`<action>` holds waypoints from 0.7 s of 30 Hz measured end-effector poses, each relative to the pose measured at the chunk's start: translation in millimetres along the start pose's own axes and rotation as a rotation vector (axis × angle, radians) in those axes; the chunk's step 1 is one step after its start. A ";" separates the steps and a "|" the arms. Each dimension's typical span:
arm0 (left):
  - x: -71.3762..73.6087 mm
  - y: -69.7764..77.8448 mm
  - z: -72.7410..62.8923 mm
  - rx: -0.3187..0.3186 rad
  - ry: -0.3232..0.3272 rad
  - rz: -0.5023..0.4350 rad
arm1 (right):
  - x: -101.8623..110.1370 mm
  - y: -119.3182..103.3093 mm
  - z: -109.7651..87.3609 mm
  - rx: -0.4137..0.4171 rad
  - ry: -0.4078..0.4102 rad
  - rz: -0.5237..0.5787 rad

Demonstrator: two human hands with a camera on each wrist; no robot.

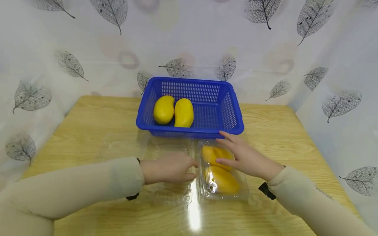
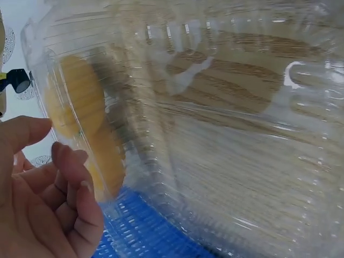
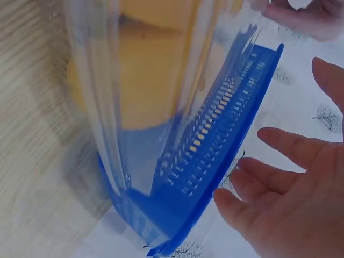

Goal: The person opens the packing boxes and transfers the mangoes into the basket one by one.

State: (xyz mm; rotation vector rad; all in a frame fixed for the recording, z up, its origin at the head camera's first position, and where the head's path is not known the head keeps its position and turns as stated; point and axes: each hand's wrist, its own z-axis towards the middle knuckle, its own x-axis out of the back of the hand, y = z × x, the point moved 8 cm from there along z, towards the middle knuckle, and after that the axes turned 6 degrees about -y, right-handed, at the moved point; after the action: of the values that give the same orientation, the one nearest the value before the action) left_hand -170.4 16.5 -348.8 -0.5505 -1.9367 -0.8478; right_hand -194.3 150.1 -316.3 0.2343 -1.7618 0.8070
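Two yellow mangoes (image 1: 221,180) lie inside a clear plastic box (image 1: 245,193) on the table. Over that box my right hand (image 1: 246,157) hovers with its fingers spread; in the right wrist view, a gap shows between the fingers and the plastic. My left hand (image 1: 169,167) is by the left edge of the box, above more clear plastic packaging (image 1: 165,144). Its thumb and index finger stand slightly apart and the other fingers curl loosely, as the left wrist view shows. I see nothing held between them. Whether the fingertips touch the plastic edge, I cannot tell.
Behind the boxes stands a blue plastic basket (image 1: 192,131) with two more mangoes (image 1: 183,113) in its left half. Faint clear plastic (image 1: 118,147) extends farther left on the wooden table (image 1: 271,131). A leaf-patterned curtain (image 1: 200,39) borders the back and sides.
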 end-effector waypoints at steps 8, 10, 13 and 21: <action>-8.8 -8.3 14.2 0.042 -0.029 -0.176 | -16.3 -23.2 -4.4 0.150 -0.037 0.009; -12.6 -12.3 17.6 0.049 -0.048 -0.334 | -20.7 -27.7 -5.4 0.180 -0.062 0.019; -20.4 -20.0 20.7 0.100 -0.088 -0.612 | -24.7 -31.8 -6.7 0.198 -0.086 0.035; -38.8 -23.8 20.9 0.201 -0.116 -1.118 | -24.2 -35.2 -9.0 0.197 -0.084 0.041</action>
State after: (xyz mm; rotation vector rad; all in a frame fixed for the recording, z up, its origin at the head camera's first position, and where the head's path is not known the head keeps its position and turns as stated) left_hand -179.8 15.0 -397.9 0.7135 -2.3655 -1.2586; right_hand -160.1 123.8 -322.9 0.3681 -1.7708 1.0144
